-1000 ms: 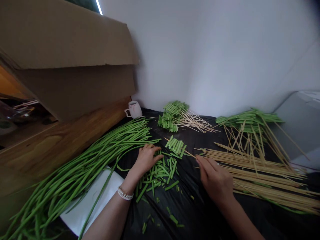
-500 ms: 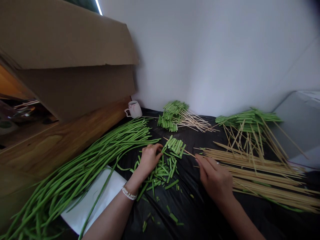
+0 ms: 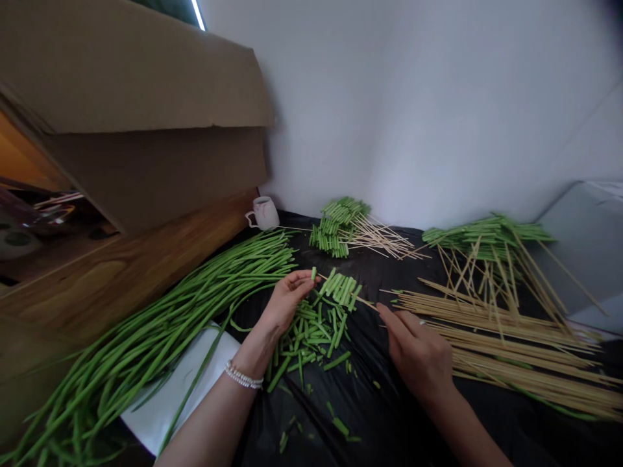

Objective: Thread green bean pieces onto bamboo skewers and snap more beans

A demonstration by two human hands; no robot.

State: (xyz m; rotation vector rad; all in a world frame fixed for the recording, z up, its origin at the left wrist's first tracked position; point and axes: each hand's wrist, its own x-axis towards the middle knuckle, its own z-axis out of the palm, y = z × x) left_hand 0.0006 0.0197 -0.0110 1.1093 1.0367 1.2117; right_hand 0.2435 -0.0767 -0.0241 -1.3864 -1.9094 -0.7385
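Observation:
Pinched in my left hand (image 3: pixel 287 301) is a short cut piece of green bean (image 3: pixel 314 274), held at the tip of a thin wooden skewer (image 3: pixel 366 302). My right hand (image 3: pixel 416 350) grips the skewer's other end between thumb and fingers. Several cut green pieces (image 3: pixel 341 287) sit side by side along the skewer, crosswise to it. Below them lies a loose heap of cut pieces (image 3: pixel 311 331) on the black plastic sheet (image 3: pixel 370 415). Long uncut green stalks (image 3: pixel 195 305) spread out left of my left hand, partly over a white sheet (image 3: pixel 195 383).
Loaded skewers lie in a pile (image 3: pixel 341 224) at the back and in another pile (image 3: pixel 491 237) at the back right. Bare skewers (image 3: pixel 511 353) cover the right side. A white mug (image 3: pixel 265 213) stands near a large cardboard box (image 3: pixel 160 149) at the left.
My left hand has drawn back slightly from the row of pieces and now holds a single piece up at the skewer's tip. My right hand keeps its grip on the skewer.

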